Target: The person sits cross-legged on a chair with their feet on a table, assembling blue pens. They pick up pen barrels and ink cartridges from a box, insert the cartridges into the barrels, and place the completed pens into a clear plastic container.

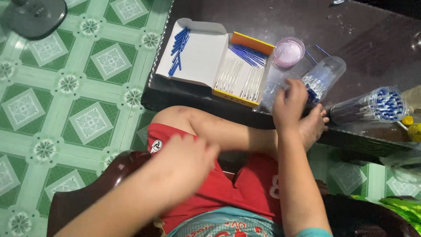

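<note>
A green patterned tiled floor [66,101] is seen at the left, beside a dark surface [372,39]. On it, one open white box [197,57] with loose blue pen caps [179,41] is followed by a yellow-edged tray [239,74] of clear pen tubes and blue refills [250,55], one pink round lid [288,51] and two clear plastic cylinders [326,74] lying sideways. The left hand [190,158] is blurred over the red shorts [228,188]; its grip cannot be told. The right hand [289,103] is pinched at the nearer cylinder's mouth, partly hidden by a raised knee and foot [313,125].
</note>
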